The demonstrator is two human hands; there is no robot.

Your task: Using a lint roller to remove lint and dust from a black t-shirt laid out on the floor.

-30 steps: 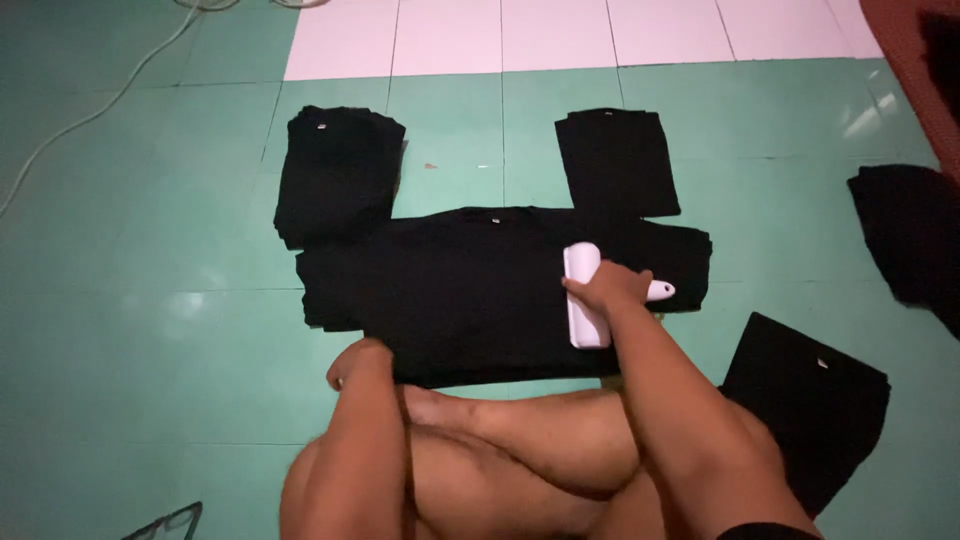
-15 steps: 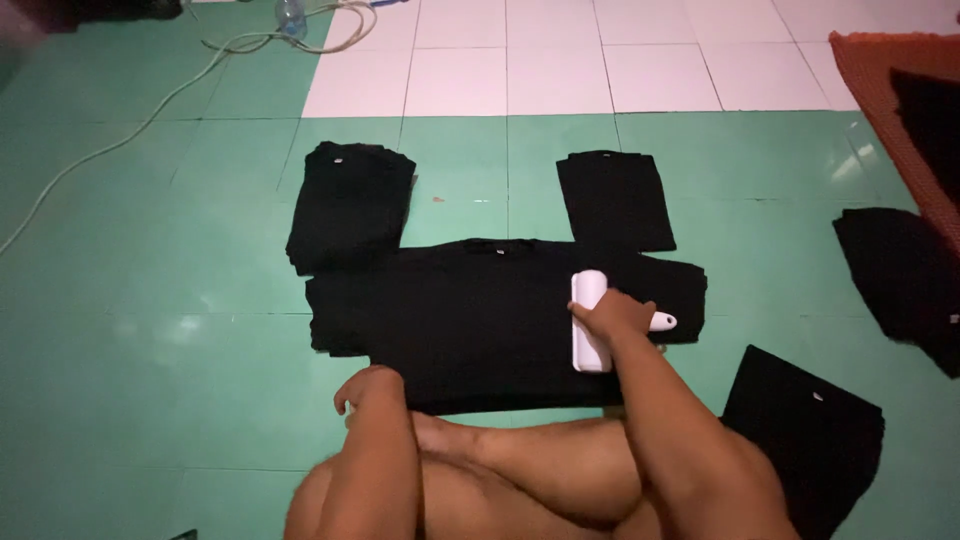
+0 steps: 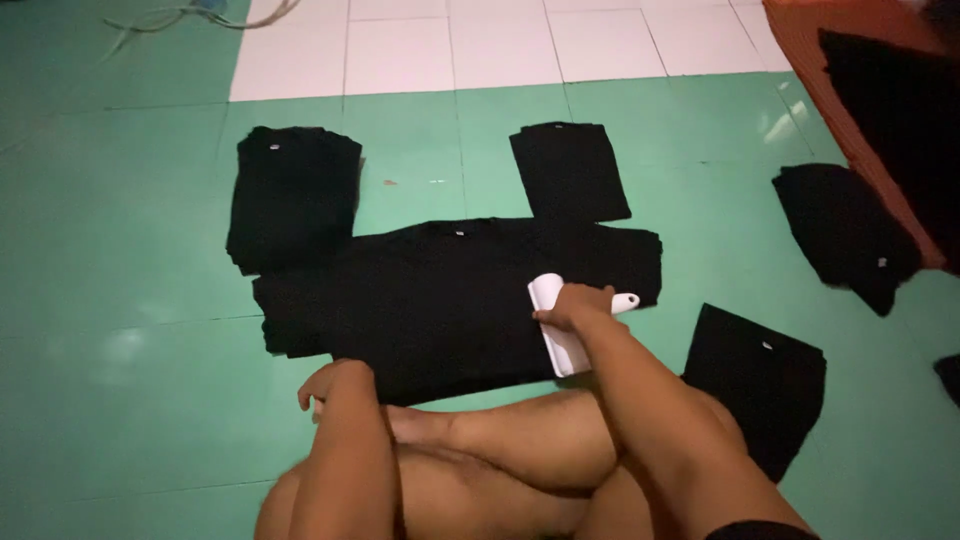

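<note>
A black shirt [image 3: 440, 295] lies spread flat on the green tiled floor in front of my crossed legs. My right hand [image 3: 575, 305] grips a white lint roller [image 3: 555, 330] and presses its white drum onto the shirt's right part. My left hand [image 3: 330, 385] rests with curled fingers on the near edge of the shirt, holding it down.
Folded black shirts lie around: a stack at the far left [image 3: 293, 195], one behind the spread shirt [image 3: 570, 170], one near my right knee [image 3: 765, 380], another at the right [image 3: 845, 230]. An orange mat [image 3: 850, 70] with dark cloth is far right. White tiles [image 3: 450, 45] and cables [image 3: 190, 15] lie beyond.
The roller and my right hand have stayed on the right part of the shirt, shifting slightly along it. My head has tilted, so more floor beyond shows.
</note>
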